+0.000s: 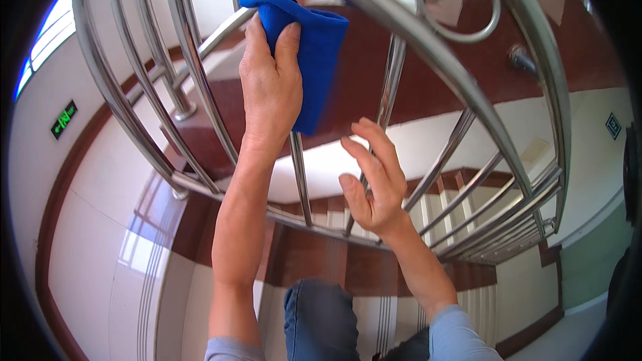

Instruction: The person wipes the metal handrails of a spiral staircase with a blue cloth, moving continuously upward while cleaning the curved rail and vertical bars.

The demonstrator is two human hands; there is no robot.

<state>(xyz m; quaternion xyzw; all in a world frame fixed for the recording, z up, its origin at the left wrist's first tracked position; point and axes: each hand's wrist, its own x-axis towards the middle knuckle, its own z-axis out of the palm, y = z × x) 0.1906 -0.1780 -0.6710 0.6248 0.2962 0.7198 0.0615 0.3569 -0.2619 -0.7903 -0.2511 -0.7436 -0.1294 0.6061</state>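
In my left hand (271, 83) is a blue cloth (319, 60), pinched between thumb and fingers and wrapped about an upright metal bar (299, 180) of the stair railing. Its loose part hangs down on the right of the hand. My right hand (378, 177) is lower and to the right, beside another upright bar (393, 80). Its fingers are apart and slightly curled, with nothing in them. Part of the bar behind the cloth is hidden.
A curved metal handrail (428, 43) sweeps across above my hands, with a metal ring (495, 10) at upper right. Below are stairs with light treads (381, 321) and brown risers (311, 261). A green lit sign (64, 119) hangs on the left wall.
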